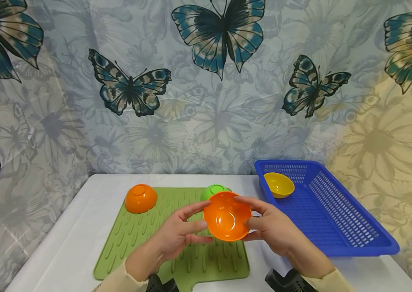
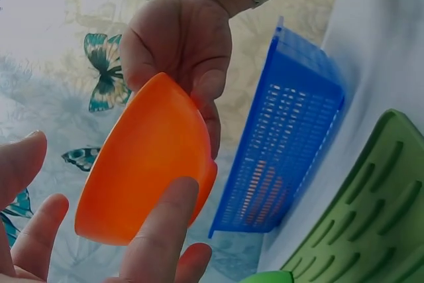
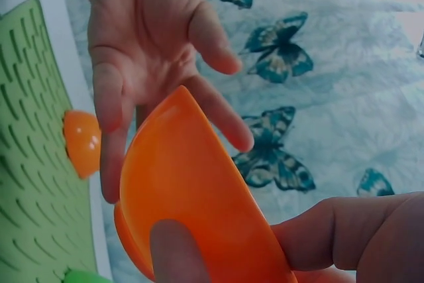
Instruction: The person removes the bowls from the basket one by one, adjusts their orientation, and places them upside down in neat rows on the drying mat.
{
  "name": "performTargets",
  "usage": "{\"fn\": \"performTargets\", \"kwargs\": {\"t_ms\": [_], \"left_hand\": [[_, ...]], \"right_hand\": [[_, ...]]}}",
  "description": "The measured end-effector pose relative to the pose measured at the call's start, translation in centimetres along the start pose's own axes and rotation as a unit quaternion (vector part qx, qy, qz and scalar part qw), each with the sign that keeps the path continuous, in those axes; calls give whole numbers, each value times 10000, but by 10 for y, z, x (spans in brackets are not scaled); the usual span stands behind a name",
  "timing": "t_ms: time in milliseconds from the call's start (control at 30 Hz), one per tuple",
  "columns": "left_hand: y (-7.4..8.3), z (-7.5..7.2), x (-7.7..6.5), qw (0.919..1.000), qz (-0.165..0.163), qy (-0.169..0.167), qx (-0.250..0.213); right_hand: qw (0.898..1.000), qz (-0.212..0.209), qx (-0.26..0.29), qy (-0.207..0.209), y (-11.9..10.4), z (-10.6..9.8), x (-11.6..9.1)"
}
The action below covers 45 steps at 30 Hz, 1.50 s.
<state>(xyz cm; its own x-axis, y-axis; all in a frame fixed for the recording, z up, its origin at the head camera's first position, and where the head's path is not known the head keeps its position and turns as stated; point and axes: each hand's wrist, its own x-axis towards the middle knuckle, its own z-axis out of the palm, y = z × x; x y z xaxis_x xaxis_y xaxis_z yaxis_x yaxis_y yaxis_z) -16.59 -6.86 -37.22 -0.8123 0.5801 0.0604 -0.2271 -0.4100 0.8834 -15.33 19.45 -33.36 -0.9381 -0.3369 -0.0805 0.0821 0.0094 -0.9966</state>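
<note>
An orange bowl (image 1: 227,217) is held up over the front of the green mat, its hollow turned toward the head camera. My right hand (image 1: 276,229) pinches it at the right rim, thumb on the inner side and fingers on the outside. At the bowl's left side is my left hand (image 1: 176,231), fingers spread and mostly straight; in the right wrist view its thumb stands apart from the orange bowl (image 3: 192,190). One left fingertip (image 2: 179,197) overlaps the bowl's outer wall in the left wrist view; firm contact cannot be told.
On the green ridged mat (image 1: 176,259), another orange bowl (image 1: 141,198) lies upside down at the back left. A green bowl (image 1: 213,190), partly hidden by the held one, is upside down at the back right. The blue basket (image 1: 337,202) to the right contains a yellow bowl (image 1: 279,185).
</note>
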Motion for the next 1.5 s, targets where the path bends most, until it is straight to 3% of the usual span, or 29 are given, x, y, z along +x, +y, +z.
{"fn": "performTargets", "kwargs": {"t_ms": [567, 767, 900, 967, 1067, 1200, 1233, 1400, 1467, 1500], "left_hand": [[-4, -2, -5, 9995, -40, 218, 215], [-5, -4, -6, 9991, 47, 300, 280], [-3, -7, -7, 9960, 136, 580, 668], [0, -9, -8, 9916, 157, 708, 1074], [3, -13, -10, 9750, 309, 803, 2050], [5, -15, -14, 9341, 695, 815, 3407], [6, -14, -16, 9263, 789, 781, 3601], [6, -10, -22, 9043, 1082, 440, 4106], [5, -9, -24, 8877, 1315, 251, 4404], [4, -9, -25, 8739, 1494, 152, 4623]], "right_hand": [[9991, 45, 387, -194, 10, 18, 6], [9995, 46, 266, -170, 6, 17, 5], [9996, -229, 143, 61, -4, 9, 3], [9987, -313, 385, -77, -10, 3, 2], [9898, -9, 1207, -750, -13, -4, 1], [9609, 718, 2219, -1495, -5, -7, 5], [9549, 846, 2377, -1564, -2, -6, 7], [9346, 1168, 2898, -1701, 9, -4, 10], [9323, 1194, 2946, -1726, 11, -4, 11], [9320, 1211, 2947, -1730, 12, -4, 11]]}}
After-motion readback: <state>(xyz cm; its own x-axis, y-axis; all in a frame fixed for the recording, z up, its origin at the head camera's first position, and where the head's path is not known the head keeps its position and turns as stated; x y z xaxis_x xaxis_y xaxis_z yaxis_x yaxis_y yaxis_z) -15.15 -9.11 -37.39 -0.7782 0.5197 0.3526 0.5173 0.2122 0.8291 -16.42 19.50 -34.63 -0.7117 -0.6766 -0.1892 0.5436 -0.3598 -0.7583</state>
